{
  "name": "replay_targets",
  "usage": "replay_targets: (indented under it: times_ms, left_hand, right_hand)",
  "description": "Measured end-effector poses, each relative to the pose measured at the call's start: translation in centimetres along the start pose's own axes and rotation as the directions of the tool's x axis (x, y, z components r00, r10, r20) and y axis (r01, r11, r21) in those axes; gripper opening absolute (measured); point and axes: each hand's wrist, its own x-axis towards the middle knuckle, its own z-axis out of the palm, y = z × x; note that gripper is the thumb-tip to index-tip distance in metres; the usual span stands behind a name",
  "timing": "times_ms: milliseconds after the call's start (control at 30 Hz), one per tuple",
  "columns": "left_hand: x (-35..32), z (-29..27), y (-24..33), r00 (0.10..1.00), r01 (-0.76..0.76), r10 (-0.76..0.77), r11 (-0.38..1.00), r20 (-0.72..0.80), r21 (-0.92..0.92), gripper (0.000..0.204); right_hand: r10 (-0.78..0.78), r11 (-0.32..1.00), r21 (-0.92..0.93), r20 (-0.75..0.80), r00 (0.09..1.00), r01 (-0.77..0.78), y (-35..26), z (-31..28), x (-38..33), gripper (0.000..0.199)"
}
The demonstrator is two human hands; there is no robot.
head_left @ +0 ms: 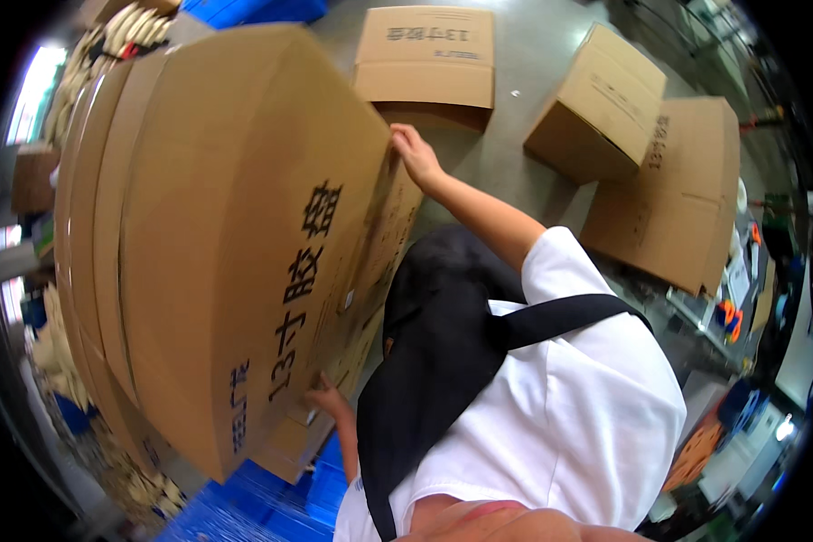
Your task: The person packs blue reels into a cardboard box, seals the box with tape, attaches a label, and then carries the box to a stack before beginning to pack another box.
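A large brown cardboard box with dark printing leans in front of me and fills the left half of the head view. My right hand is closed over the far right edge of its panel, fingers on the rim. Lower down, my left hand grips the near edge of the same box, its fingers partly hidden against the cardboard. More brown cardboard panels stand close behind the box, layered side by side.
Blue plastic bins lie below the box, partly under clear wrap. Cartons stand on the grey floor: one with an open flap, one closed-looking, and a larger one at right. A cluttered bench with orange-handled tools lines the right.
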Motion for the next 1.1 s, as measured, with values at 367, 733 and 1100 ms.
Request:
replay_targets:
  times_ms: [367,733,1100]
  left_hand:
    - [-1.8,5.7,-3.9,0.981,0.189,-0.153,0.900,-0.121,0.392,0.071]
    - [-3.8,8.2,21.4,0.509,0.179,-0.311,0.950,0.803,0.255,0.051]
    - [-7.9,16.4,30.2,0.168,-0.246,-0.205,0.938,0.964,0.243,0.048]
  right_hand:
    - [0.545,0.427,-0.196,-0.723,0.424,-0.883,14.8,-40.3,-14.2,0.038]
    - [0.306,0.174,-0.841,-0.448,0.840,-0.512,14.9,-54.0,-2.6,0.086]
    - [-0.405,0.436,-0.828,-0.530,0.745,-0.352,1.6,-52.3,-12.0,0.093]
